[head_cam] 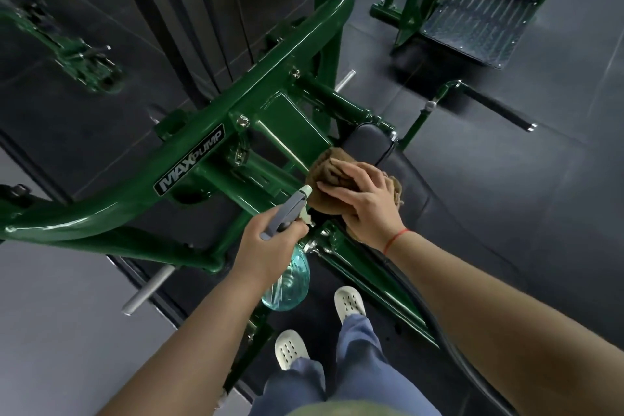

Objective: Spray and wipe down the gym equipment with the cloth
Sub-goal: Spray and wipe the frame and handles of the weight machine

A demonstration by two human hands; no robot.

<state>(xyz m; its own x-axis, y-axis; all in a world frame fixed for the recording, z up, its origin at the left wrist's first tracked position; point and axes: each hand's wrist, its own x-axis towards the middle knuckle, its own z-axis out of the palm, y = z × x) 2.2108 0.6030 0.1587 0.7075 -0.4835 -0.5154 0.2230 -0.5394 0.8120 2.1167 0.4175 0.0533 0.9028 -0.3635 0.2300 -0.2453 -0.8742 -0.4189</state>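
Head view. At bottom centre, legs in blue trousers (354,365) and white shoes (349,304) are standing beside the green machine frame (189,118). At centre, the left hand (266,246) is gripping the teal spray bottle (287,284) by its neck, fingers curled round it. Just to the right, the right hand (364,203) is pressing flat, fingers extended, on the brown cloth (332,165), which is touching the black pad (366,142).

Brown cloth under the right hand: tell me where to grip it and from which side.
Pinch the crumpled brown cloth at its raised folds near the black padded cushion, coming from above, where the right hand lies flat. It rests against the green metal frame, so probably only its top is reachable. The left hand holds the teal spray bottle.
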